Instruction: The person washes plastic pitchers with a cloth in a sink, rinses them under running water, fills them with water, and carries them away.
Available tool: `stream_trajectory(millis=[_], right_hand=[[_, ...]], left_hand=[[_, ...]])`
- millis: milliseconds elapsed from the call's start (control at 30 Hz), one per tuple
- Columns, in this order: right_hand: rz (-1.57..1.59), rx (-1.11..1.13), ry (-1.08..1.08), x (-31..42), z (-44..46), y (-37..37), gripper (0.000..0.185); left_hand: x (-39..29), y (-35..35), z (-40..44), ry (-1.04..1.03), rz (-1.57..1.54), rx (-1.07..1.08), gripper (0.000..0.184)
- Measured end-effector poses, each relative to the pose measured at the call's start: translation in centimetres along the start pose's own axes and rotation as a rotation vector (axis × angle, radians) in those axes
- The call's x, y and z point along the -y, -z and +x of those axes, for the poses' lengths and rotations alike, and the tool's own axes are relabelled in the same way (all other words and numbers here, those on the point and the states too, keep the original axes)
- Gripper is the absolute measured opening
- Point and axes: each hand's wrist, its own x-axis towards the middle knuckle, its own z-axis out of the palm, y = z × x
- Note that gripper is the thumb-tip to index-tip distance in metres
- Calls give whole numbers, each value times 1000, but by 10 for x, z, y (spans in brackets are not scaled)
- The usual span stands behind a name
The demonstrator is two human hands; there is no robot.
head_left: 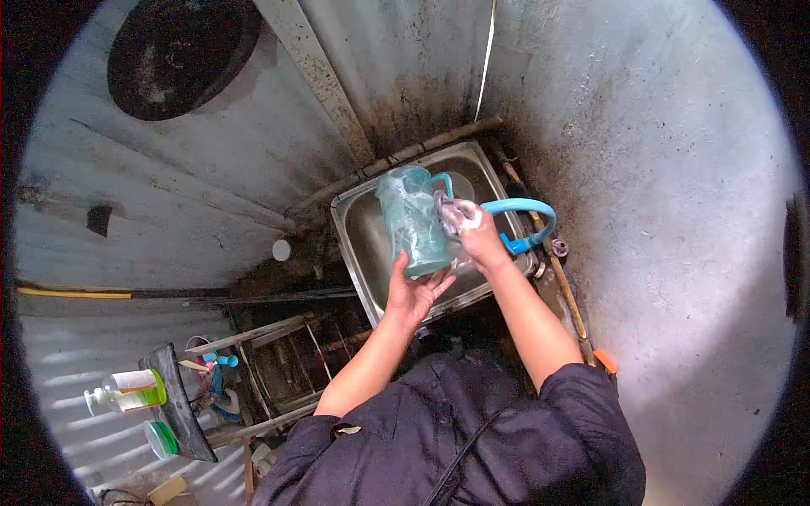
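A clear, blue-green plastic pitcher [413, 223] with soap suds on its side is held tilted above the sink [359, 228]. My left hand [413, 295] supports the pitcher at its base, thumb on one side and fingers spread beneath. In my right hand [474, 232] is a greyish, soapy scrubber [442, 212], pressed against the pitcher's side just below its handle [445, 179]. White foam covers part of that hand. The blue faucet [527, 205] curves in from the right, right beside my right hand; I cannot tell whether water runs from it.
Corrugated metal walls [658, 169] close in around the sink. At lower left, a dark shelf board [181, 413] carries a soap pump bottle [139, 390] and a green-and-clear tub [160, 439]. A wooden rack [287, 363] stands left of my body. A dark round pan [181, 55] hangs at upper left.
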Motion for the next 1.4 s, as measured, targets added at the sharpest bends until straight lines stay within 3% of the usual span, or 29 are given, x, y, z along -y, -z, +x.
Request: stream_trajectory(millis=[100, 167, 267, 333, 467, 567, 667, 700, 867, 967, 1033, 1100, 1267, 1333, 1400], right_hand=[[-144, 89, 167, 17, 11, 7, 24], [-224, 162, 304, 50, 5, 6, 24], [-448, 374, 300, 61, 6, 10, 26], [-722, 391, 482, 62, 2, 7, 24], [-1022, 504, 607, 31, -4, -7, 12], [-1183, 489, 739, -8, -14, -15, 9], [-1265, 500, 796, -28, -25, -20, 11], [-1298, 514, 800, -31, -28, -23, 12], [-1385, 525, 848, -39, -35, -29, 21], [-1171, 429, 898, -29, -40, -26, 22], [-1003, 354, 869, -22, -44, -16, 21], [-850, 228, 845, -18, -42, -6, 24], [-958, -33, 692, -23, 6, 6, 22], [-982, -123, 579, -20, 32, -4, 24], [-953, -3, 435, -21, 51, -19, 26]], left_hand=[[-1, 3, 5, 77, 77, 59, 83], [-4, 7, 8, 118, 141, 1, 84], [-15, -4, -2, 190, 119, -158, 87], [-22, -1, -11, 198, 153, -261, 88], [-39, 25, 2, -197, 494, -362, 81], [-58, 11, 12, -342, 700, -323, 70], [-65, 16, 33, -109, 575, -368, 58], [-70, 30, 44, -33, 489, -318, 44], [-55, 45, 63, -133, 164, -341, 20], [-59, 61, 78, -218, -27, -368, 16], [-62, 57, 81, -284, -74, -451, 22], [-68, 64, 83, -279, -147, -392, 24], [-59, 53, 79, -352, -98, -434, 26], [-56, 48, 75, -305, -104, -354, 26], [-55, 54, 74, -268, -112, -295, 27]])
